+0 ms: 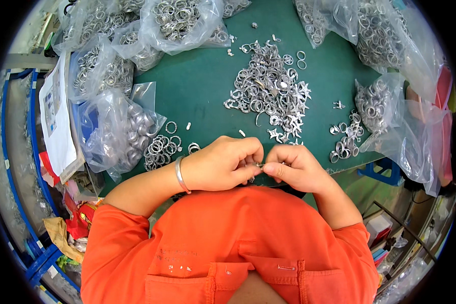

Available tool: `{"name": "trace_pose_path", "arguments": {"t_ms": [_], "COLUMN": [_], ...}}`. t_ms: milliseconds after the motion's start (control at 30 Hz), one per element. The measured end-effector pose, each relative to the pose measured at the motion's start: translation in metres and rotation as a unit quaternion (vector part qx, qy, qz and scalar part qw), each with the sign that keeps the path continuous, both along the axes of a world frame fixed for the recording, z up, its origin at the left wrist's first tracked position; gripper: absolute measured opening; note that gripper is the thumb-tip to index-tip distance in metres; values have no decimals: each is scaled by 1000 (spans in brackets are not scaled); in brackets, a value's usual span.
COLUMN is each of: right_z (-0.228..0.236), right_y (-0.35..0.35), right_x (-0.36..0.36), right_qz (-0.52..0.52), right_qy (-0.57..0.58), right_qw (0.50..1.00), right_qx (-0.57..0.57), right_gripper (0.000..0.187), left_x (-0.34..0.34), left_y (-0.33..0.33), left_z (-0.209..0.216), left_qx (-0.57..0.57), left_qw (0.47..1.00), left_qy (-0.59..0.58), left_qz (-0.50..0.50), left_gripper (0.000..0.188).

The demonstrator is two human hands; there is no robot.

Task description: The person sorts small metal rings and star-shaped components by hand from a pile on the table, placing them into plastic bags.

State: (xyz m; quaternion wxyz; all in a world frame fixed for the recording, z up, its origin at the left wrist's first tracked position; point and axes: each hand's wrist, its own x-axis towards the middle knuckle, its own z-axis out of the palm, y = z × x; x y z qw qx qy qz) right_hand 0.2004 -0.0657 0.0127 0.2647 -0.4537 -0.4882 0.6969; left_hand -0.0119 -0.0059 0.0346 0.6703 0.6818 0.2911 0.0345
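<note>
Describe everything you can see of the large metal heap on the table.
The heap is a loose jumble of small silver-grey, metallic-looking pieces: many rings, with star-shaped pieces along its right and lower edge. It lies unbagged on the green tabletop, with a few strays around it. Its near edge reaches close to the right hand; whether they touch, I can't tell.

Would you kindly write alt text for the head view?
A person's left hand and right hand pinch a small, partly hidden piece at a green table. Beyond lies a silvery pile of rings and stars, between clear bags.
</note>
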Motion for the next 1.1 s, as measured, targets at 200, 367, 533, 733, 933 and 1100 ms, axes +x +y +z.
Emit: {"name": "trace_pose_path", "arguments": {"t_ms": [200, 367, 533, 733, 933, 1100], "right_z": [0, -13, -15, -8, -14, -12], "right_y": [-12, -27, -21, 3, 17, 41], "right_x": [9, 6, 16, 16, 18, 15], "right_qz": [-53, 14, -152, -295, -320, -329], "right_qy": [-241, -247, 30, 235, 334, 422], "right_qw": [936, 903, 984, 922, 884, 841], "right_qx": [252, 352, 85, -88, -61, -75], "right_gripper": [17, 16, 12, 14, 21, 39], "left_x": [4, 5, 10, 68, 69, 59], "left_y": [10, 32, 48, 90, 100, 103], "left_z": [-24, -28, -17, -47, -39, -33], "left_qx": [244, 369, 472, 549, 511, 482], "left_qw": [961, 919, 870, 822, 848, 858], "left_qy": [-5, 24, 72, -16, 37, 50], "left_qz": [129, 138, 125, 150, 136, 170], "left_gripper": [9, 15, 20, 10, 11, 12]}}
